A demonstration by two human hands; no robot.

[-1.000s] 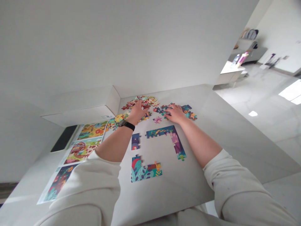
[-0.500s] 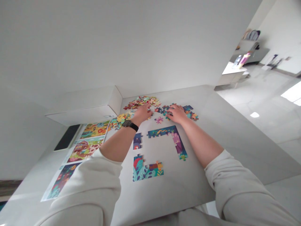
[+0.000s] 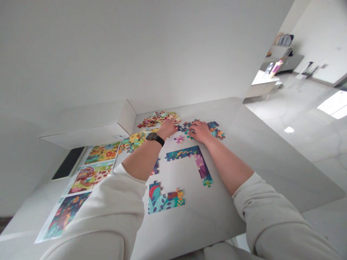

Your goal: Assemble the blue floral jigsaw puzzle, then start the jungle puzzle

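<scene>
At the far edge of the table (image 3: 260, 151), my left hand (image 3: 167, 128), grip hidden, and my right hand (image 3: 199, 130), flat with fingers loosely spread, rest on colourful, knob-edged loose puzzle pieces (image 3: 216, 130); the label on the white box (image 3: 89, 126) is illegible.

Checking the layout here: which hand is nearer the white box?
Left. The left hand rests right of the white box; the right hand is farther right, past the left.
</scene>
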